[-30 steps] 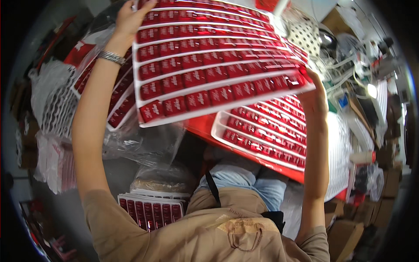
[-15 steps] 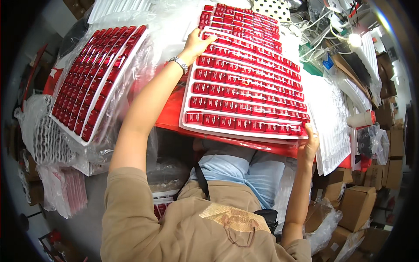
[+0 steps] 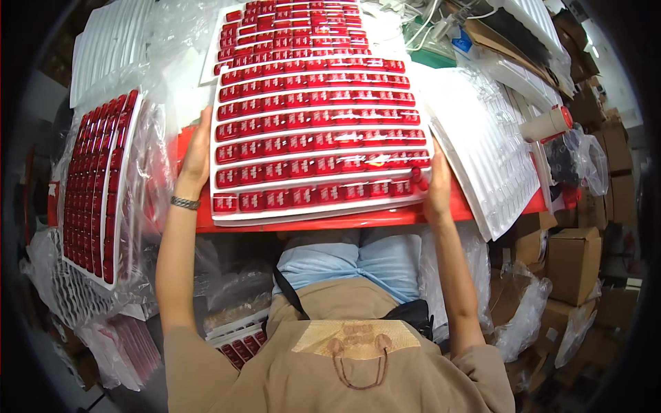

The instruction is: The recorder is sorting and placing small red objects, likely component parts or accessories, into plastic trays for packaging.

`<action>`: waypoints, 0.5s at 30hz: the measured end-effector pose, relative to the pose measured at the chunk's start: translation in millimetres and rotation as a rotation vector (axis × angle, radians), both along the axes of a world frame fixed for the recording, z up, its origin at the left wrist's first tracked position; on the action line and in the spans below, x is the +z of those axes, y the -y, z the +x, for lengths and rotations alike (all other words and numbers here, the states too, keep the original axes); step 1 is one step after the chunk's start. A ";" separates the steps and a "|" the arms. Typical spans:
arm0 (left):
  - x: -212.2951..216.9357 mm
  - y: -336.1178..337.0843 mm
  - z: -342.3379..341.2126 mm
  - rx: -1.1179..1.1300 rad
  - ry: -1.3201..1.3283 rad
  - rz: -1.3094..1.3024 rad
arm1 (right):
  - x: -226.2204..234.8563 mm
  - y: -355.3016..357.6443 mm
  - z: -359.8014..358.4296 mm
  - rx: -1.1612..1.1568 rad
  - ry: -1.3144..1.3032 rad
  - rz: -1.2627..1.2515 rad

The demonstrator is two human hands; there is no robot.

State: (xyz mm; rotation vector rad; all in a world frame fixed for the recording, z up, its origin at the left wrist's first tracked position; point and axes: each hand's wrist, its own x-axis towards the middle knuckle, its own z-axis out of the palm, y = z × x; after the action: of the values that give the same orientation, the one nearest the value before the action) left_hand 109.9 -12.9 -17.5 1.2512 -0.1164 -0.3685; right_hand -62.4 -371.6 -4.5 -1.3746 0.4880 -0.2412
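Observation:
A white tray (image 3: 323, 204) filled with rows of small glossy red rectangular pieces (image 3: 277, 199) lies in front of me at the red-covered table's near edge. My left hand (image 3: 197, 153) is against the tray's left edge, its fingers pointing away from me. At the opposite edge my right hand (image 3: 438, 184) clasps the tray, the thumb on the near side. Beside that thumb, a small rounded red piece (image 3: 417, 179) stands out from the front rows. Some fingertips of both hands are hidden by the tray. Beyond it lies another group of red pieces (image 3: 296, 33).
On the left, a second tray of red pieces (image 3: 96, 186) leans in clear plastic wrap. White ribbed trays (image 3: 482, 148) are stacked at the right, near a white cup-like container with a red end (image 3: 547, 125). Cardboard boxes (image 3: 573, 265) stand at the lower right.
My left hand has come down from the tray's far left corner to its left side. The tray now sits squarer to me, and my right hand has shifted up along its right edge.

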 end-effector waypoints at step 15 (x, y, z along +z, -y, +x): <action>39.4 241.4 -133.5 -0.482 1.348 0.885 | 44.1 244.1 49.1 -0.181 0.002 -1.397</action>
State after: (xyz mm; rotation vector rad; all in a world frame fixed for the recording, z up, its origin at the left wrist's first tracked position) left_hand -23.6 -254.3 21.9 2.1702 -1.5585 0.1171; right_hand -13.2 -615.7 39.5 -2.6784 0.4312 -0.8279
